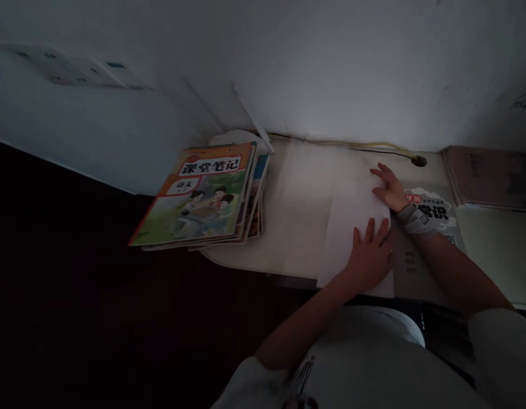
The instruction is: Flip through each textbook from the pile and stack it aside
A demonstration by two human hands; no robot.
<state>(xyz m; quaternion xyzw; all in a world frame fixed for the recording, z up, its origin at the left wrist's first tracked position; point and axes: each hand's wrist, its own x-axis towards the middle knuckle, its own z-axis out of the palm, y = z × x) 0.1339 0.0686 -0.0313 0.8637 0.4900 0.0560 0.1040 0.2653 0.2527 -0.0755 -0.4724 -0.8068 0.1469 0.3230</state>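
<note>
Study corner in a home, dimly lit. My desk (233, 258), pale, set against a plain white wall (331, 68). On it: a stack of illustrated schoolbooks (203, 196), a paper sheet (348, 216) before me, more books (488, 176) at right. Cable hole (420, 161) at the back edge.

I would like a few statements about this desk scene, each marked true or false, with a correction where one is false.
1. The left hand and the right hand both rest open on the white sheet. True.
2. The right wrist is bare. False: a grey wrap goes around it.
3. The stack of books lies to the left of the white sheet. True.
4. The left hand holds a pen. False: it holds nothing, and its fingers lie spread on the sheet.
5. The top book of the stack has a plain black cover. False: the cover is colourful, with a drawing.
</note>
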